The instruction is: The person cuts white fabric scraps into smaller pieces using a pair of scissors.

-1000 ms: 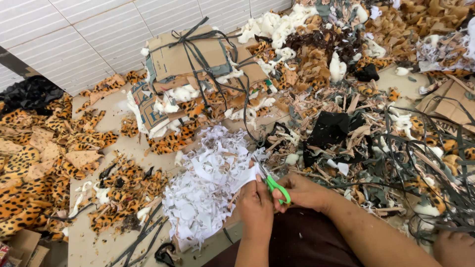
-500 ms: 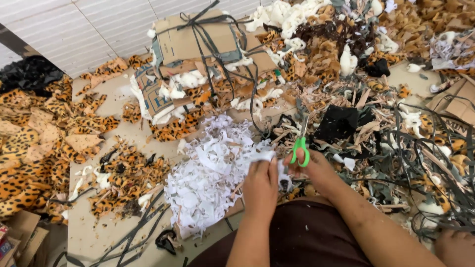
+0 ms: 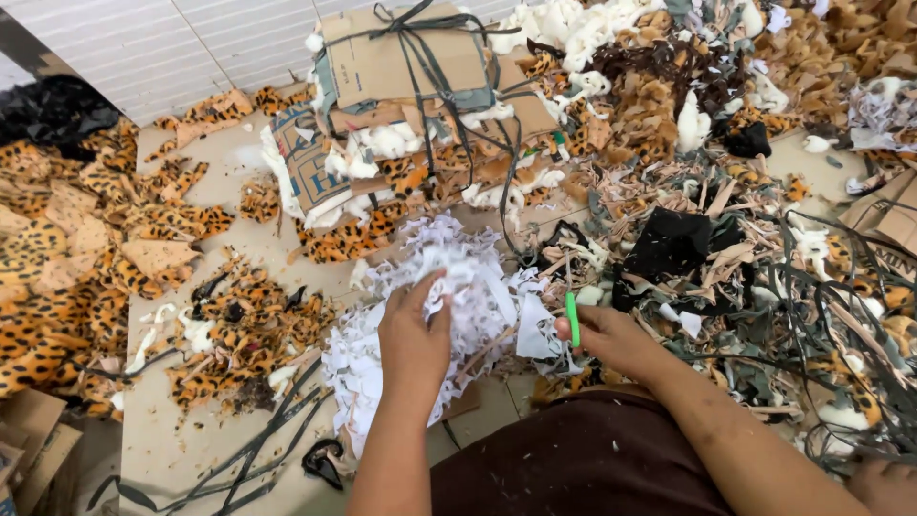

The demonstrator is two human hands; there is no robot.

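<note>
Both hands grip: left hand [image 3: 413,330] clutches white scraps [image 3: 449,287], right hand [image 3: 611,336] green-handled scissors [image 3: 571,318], blades hidden.

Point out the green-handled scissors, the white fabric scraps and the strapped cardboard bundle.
green-handled scissors [image 3: 572,318], head view, on the green handle.
white fabric scraps [image 3: 468,258], head view, top of the pile.
strapped cardboard bundle [image 3: 382,62], head view, bare top face.
</note>
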